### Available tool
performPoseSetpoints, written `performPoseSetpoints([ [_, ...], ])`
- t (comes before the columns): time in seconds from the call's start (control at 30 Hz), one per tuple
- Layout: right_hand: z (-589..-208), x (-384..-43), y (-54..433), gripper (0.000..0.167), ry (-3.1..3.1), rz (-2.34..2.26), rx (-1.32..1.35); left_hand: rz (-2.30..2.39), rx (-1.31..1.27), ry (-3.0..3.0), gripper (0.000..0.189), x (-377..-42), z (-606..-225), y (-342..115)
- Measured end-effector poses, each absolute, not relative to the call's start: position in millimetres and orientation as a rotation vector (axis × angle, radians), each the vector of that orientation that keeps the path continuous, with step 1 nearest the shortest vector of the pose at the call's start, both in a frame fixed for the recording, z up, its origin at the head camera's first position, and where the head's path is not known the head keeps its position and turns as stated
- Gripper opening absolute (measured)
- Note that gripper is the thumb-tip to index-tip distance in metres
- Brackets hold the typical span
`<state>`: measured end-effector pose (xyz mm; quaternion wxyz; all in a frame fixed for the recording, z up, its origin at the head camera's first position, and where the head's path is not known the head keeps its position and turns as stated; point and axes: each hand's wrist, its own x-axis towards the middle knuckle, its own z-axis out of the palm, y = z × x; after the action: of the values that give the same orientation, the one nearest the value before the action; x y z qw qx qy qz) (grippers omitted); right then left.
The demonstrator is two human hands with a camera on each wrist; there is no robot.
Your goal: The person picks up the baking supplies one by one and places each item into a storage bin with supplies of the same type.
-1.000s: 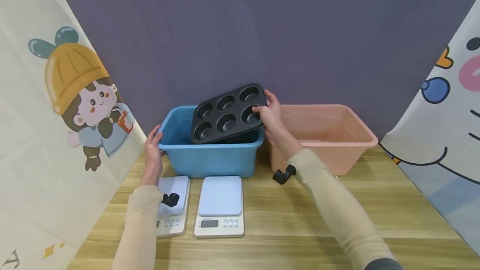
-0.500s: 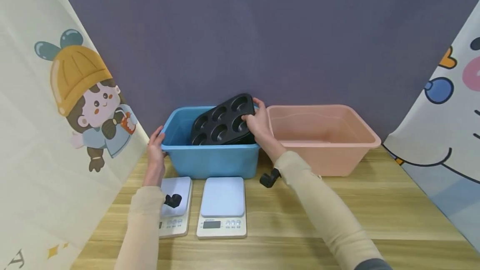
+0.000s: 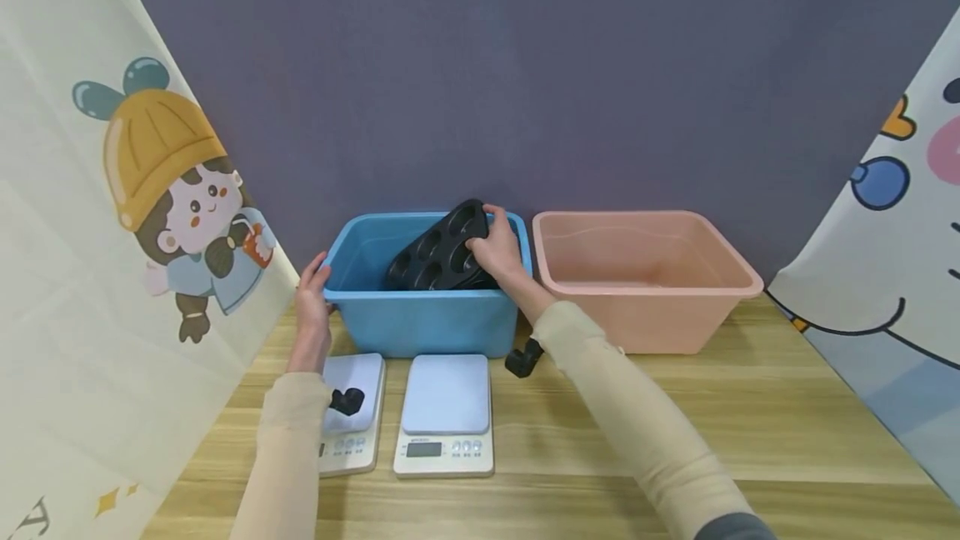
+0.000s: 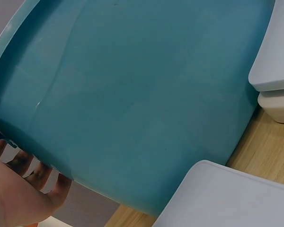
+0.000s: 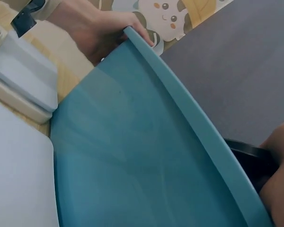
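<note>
A black muffin pan with several round cups slants inside the blue plastic bin, its left end down and its right end raised above the rim. My right hand grips the raised end, thumb over a cup. In the right wrist view only a dark bit of the pan shows past the bin's rim, beside that hand. My left hand holds the bin's left end at the rim. Its fingers bend in under the edge in the left wrist view.
A pink plastic bin stands right of the blue one. Two white kitchen scales sit side by side in front of the blue bin, the left scale partly behind my left forearm. A dark cloth wall rises behind both bins.
My right hand has brought the muffin pan down and left, deeper into the blue bin, and the pan now tilts more steeply. The left hand stays at the bin's rim.
</note>
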<state>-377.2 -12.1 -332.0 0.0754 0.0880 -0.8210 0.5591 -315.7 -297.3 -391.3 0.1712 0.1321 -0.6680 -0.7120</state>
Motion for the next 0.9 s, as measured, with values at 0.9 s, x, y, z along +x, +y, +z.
performPoseSetpoints([
  [0.9,-329,-366,-4,0.062,-3.070,0.793,0.568,-2.010,0.376,-1.862,0.050,-318,-393,-294],
])
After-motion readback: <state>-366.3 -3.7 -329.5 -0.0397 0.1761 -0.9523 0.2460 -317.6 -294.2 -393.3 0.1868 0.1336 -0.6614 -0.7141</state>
